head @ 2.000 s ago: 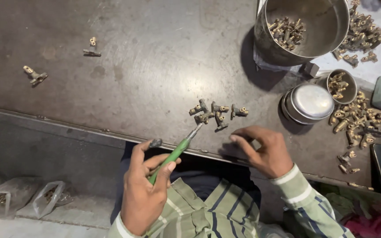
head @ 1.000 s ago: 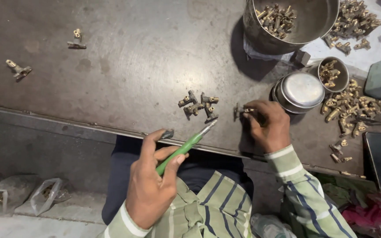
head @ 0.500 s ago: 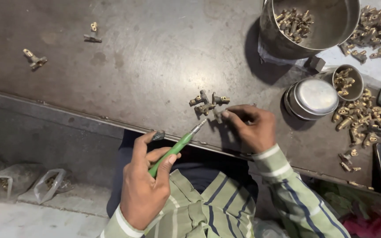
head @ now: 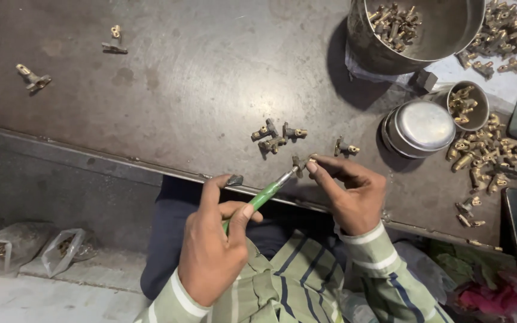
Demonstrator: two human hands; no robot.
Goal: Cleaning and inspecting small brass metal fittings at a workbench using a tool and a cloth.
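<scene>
Fingers [head: 318, 164] of the right hand [head: 351, 194] pinch a brass fitting [head: 298, 163] above the surface [head: 198, 101] edge; left hand [head: 213, 251] grips a green tool [head: 264, 194], tip at the fitting. Step: working the fitting; steady alignment needed.

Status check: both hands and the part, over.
Left hand shut on green-handled tool. Right hand pinching brass fitting at tool tip. Loose fittings beyond, clear of work.
</scene>
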